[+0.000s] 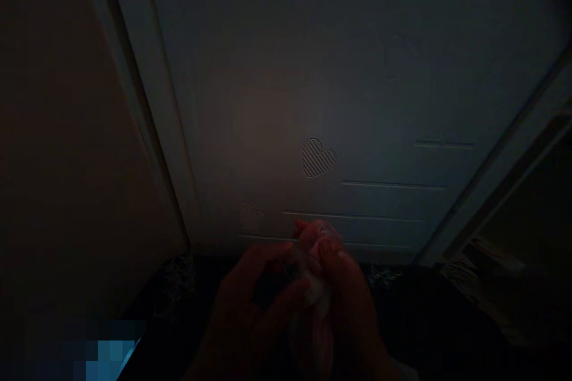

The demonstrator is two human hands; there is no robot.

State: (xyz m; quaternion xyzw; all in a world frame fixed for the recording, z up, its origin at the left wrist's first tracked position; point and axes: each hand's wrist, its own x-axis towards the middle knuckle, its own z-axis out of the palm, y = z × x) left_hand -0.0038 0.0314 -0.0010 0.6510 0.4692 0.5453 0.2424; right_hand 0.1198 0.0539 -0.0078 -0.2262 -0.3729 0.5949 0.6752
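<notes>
The light is very dim. In the lower middle of the head view, both hands meet around a pale pinkish bundle [318,297] that looks like thin, see-through plastic. My right hand [353,292] is closed on its right side, the thumb pressed along the top. From the left, my left hand [243,297] curves in with thumb and forefinger bent onto the bundle. The lower part of the bundle hangs down between the wrists. What lies inside it is too dark to make out.
Ahead stands a pale door-like panel [268,101] with embossed hearts [317,158] and raised lines. A brownish wall [62,149] runs along the left. Dark cloth-like material lies beneath the hands. At the lower right, a shelf-like edge shows dim objects [496,253].
</notes>
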